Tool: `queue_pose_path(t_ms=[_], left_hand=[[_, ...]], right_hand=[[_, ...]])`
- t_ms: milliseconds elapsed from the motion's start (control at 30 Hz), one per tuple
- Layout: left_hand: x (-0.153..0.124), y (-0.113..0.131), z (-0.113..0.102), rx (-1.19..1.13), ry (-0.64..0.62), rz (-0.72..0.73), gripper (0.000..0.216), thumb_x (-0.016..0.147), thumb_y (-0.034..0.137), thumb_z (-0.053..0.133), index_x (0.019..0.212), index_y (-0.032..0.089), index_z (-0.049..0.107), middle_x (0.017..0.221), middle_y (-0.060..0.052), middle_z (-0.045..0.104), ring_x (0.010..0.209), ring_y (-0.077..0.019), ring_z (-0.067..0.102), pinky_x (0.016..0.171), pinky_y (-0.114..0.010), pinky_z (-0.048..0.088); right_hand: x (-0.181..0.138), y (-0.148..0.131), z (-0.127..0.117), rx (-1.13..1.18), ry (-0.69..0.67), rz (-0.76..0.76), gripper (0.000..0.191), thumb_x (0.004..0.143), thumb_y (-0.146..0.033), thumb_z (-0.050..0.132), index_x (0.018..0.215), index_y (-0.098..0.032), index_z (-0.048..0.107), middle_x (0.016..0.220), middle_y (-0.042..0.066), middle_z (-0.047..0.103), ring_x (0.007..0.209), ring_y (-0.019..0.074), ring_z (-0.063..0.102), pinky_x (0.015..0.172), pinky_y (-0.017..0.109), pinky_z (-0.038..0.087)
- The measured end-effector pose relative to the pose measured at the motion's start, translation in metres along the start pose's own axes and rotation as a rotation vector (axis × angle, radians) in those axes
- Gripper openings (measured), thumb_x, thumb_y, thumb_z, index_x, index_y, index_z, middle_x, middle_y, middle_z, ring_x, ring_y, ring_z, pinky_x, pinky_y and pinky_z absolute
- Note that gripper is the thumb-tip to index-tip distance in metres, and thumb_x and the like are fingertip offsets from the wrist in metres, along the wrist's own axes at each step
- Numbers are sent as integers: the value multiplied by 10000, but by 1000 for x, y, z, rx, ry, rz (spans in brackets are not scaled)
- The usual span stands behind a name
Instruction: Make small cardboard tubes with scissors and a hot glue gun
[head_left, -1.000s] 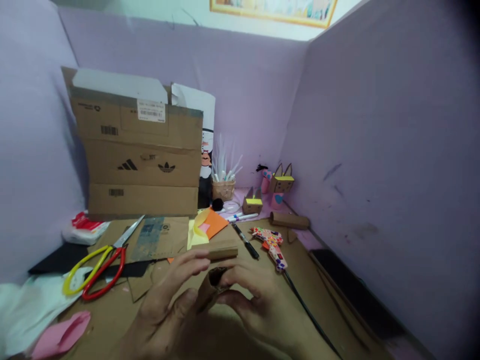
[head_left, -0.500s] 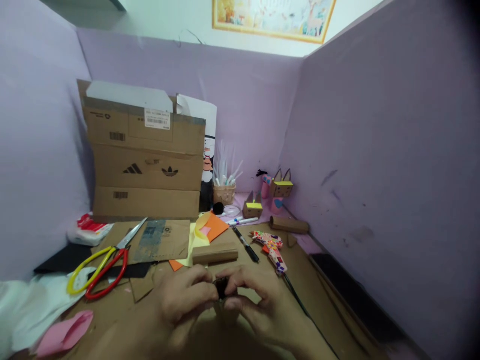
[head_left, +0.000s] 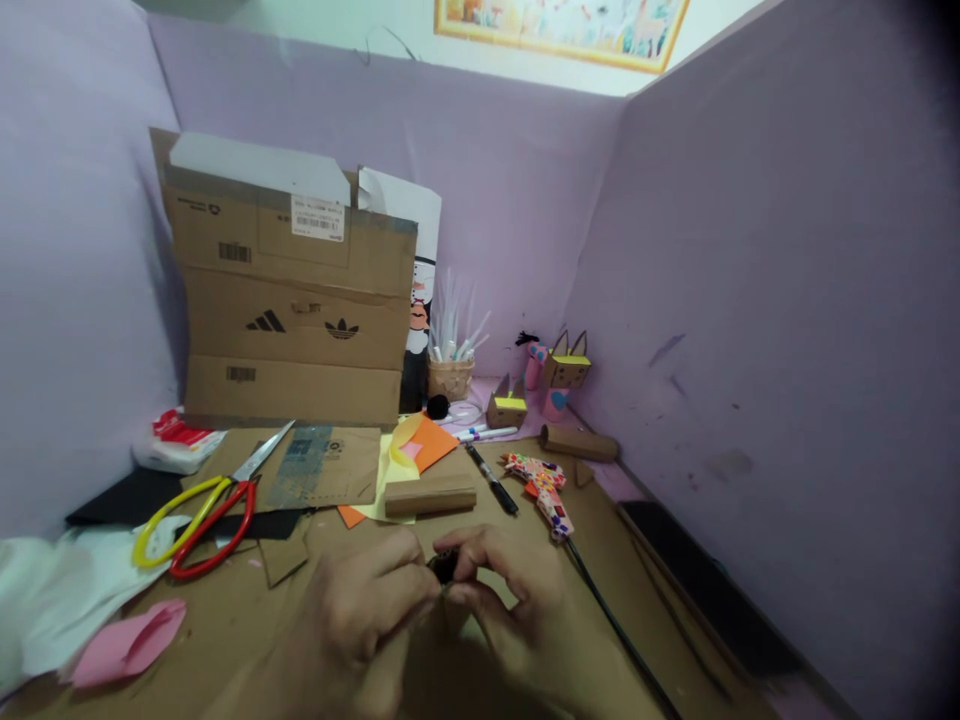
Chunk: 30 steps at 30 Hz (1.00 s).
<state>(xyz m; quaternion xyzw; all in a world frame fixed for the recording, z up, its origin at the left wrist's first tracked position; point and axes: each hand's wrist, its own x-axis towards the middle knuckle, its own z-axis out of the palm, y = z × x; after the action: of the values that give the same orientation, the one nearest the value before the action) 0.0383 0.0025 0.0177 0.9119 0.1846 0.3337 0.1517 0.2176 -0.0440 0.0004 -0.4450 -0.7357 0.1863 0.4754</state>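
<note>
Near the front edge of the view, my left hand (head_left: pixel 367 600) and my right hand (head_left: pixel 506 590) meet, fingertips almost touching. Between them they pinch a small dark piece (head_left: pixel 444 567), mostly covered by the fingers, so its kind does not show. Just beyond the hands lies a folded cardboard strip (head_left: pixel 430 495). To the right of it are a black marker (head_left: pixel 492 479) and a patterned glue gun (head_left: pixel 541 490) with a black cord. Scissors (head_left: pixel 217 510) with one yellow and one red handle lie open on the left.
A flattened cardboard box (head_left: pixel 296 300) stands at the back left. Beside it is a small basket (head_left: pixel 450 380) of white sticks. Cardboard cat-eared figures (head_left: pixel 568 370) and a cardboard tube (head_left: pixel 579 443) sit back right. Pink paper (head_left: pixel 131 642) lies front left, a black strip (head_left: pixel 705 585) right.
The view has tipped slightly downward, so the background sits higher. Both hands keep their pinch on the dark piece, which has turned a little between the fingers.
</note>
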Motion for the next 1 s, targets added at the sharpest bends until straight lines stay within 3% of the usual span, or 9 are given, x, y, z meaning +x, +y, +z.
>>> queue_pose_path(t_ms=[200,333,433,500,600,667,800,867,1000], left_hand=[[1,8,-2,29,12,-58,178,828,148,439,733,184,585,660,-8,515,566,-116,503,502,-235,335],[3,1,-2,-28,26,-267,245,845,190,438,641,188,574,632,7,516,587,-114,508,542,-224,357],[6,-17,-1,-80,182,-491,246,805,277,487,589,182,556,569,21,497,544,-112,473,527,-224,337],[10,-31,-1,-254,345,-747,241,752,335,534,571,176,547,476,42,441,452,-92,391,451,-205,290],[16,-48,-2,-779,522,-1160,234,726,293,537,537,167,480,400,75,363,352,-48,276,359,-160,182],[18,-55,0,-1006,549,-1332,212,727,210,514,534,159,442,415,77,367,327,-29,266,336,-136,147],[18,-59,12,-1105,436,-1524,248,763,160,472,527,158,396,416,74,349,287,-12,238,303,-114,116],[16,-58,20,-1136,388,-1579,263,780,171,468,530,159,388,416,75,343,279,-6,229,295,-104,108],[13,-54,32,-1154,360,-1610,249,780,140,453,541,160,384,414,84,323,274,-1,219,296,-95,99]], right_hand=[[1,-4,7,-76,69,-116,125,763,-71,532,777,-194,550,857,69,691,857,171,656,710,238,486],[4,-1,13,-27,58,-133,184,814,-86,508,930,-200,594,989,85,688,1011,180,624,838,279,494],[6,8,12,129,179,77,311,841,-146,513,1139,-230,545,1136,75,641,1046,183,606,888,321,489],[9,16,7,231,373,230,239,845,-210,530,1078,-227,578,1064,69,658,984,193,624,861,345,502],[13,25,-1,381,551,332,145,828,-321,568,890,-201,620,907,63,674,855,196,639,798,359,520],[13,27,-2,479,510,315,183,818,-354,586,915,-204,625,942,68,673,882,200,635,824,370,511],[8,20,5,566,276,220,293,835,-332,573,1117,-252,585,1130,75,627,1062,222,581,879,382,488],[4,16,10,542,213,201,315,832,-296,576,1144,-255,578,1158,76,611,1064,220,579,847,363,506],[2,12,15,482,217,212,324,796,-224,599,1119,-225,571,1120,76,615,997,202,607,797,328,529]])
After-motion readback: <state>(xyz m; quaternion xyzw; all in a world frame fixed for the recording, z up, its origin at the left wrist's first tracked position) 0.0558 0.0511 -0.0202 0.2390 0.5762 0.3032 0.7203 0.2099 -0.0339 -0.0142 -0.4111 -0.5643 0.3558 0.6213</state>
